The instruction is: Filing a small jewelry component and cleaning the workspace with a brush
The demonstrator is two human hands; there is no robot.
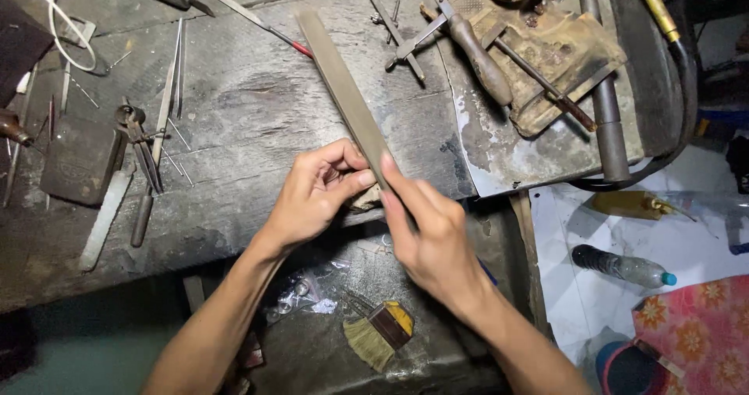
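Observation:
My right hand point(431, 231) grips the near end of a long flat metal file point(337, 90), which slants up and to the left over the dark wooden workbench point(257, 106). My left hand point(316, 192) is pinched shut on a small piece, mostly hidden by the fingers, right beside the file at the bench's front edge. The two hands almost touch.
Thin files and pliers point(144, 149) lie at the left with a dark block point(78, 161). A wooden-handled tool point(480, 51) rests on a worn cloth at the back right. A small brush point(378, 332) lies below. A plastic bottle point(624, 268) lies on the floor at right.

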